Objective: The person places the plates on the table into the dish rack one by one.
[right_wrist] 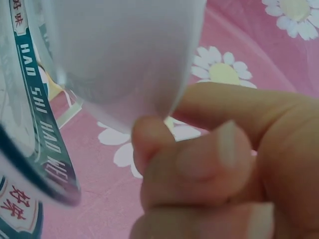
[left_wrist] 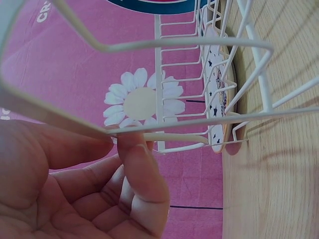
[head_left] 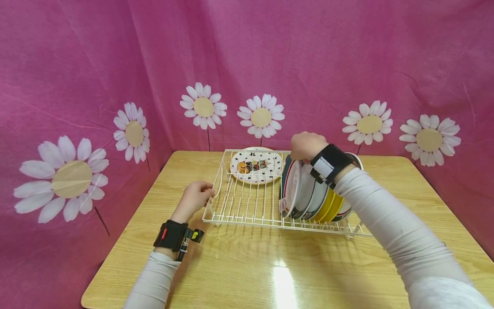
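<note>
Rack (head_left: 247, 224), white wire, stood on the counter (head_left: 224, 270), plates (head_left: 328, 207) leaning in a row across its right half. Left hand (head_left: 194, 197) pinched the rack's left end, thumb against fingers. Right hand (head_left: 308, 145) had its fingers closed on the rim of a white plate (right_wrist: 132, 55) at that row; couldn't tell if its lower edge was clear of the slots. Main risk, judging by the hold: a one-edge pinch could let it pivot and clip close-packed neighbours. Second: if a rim snagged and the left pinch gave, the rack could skid. Star-patterned plate (head_left: 256, 165) lay low at the far left, seen through the wires. Counter was light wood, glare patch (head_left: 283, 283) in front; pink cloth (head_left: 270, 51) with daisies (head_left: 203, 107) enclosed back and sides.
</note>
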`<state>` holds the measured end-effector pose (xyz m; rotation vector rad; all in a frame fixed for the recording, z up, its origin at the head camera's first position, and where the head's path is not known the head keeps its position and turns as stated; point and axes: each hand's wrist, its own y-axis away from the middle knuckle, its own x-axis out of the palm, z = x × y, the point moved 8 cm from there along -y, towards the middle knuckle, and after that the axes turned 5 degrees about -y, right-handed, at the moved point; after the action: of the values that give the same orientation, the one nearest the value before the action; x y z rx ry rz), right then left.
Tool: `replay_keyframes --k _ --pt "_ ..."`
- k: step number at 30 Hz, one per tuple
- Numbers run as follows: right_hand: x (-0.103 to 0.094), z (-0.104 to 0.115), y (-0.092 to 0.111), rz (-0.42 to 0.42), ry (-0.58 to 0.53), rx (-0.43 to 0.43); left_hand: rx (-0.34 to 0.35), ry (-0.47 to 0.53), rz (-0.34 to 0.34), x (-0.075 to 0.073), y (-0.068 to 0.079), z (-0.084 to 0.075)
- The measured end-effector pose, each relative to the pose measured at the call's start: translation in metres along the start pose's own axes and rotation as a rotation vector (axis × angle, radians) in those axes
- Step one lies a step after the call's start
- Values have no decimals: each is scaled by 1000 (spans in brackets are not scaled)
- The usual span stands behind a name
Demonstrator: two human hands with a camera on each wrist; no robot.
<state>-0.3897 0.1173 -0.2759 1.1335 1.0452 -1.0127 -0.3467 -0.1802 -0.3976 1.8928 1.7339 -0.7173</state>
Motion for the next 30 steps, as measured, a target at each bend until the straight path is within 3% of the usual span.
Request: replay_keyframes --k 7,15,22,27,30 --pt "-16 -9 15 -46 -80 5 0 -11 8 1 0 2" --pt "-46 -26 40 -124 -240 -103 1 -5 7 0 0 1" --pt "-67 -54 66 -258 -309 -133 0 7 6 -1 -1 3" --pt "-67 -79 84 -332 -358 -120 6 21 13 -1 -1 5" --pt "-60 -96 91 -345 -465 -103 7 29 12 -1 -2 5"
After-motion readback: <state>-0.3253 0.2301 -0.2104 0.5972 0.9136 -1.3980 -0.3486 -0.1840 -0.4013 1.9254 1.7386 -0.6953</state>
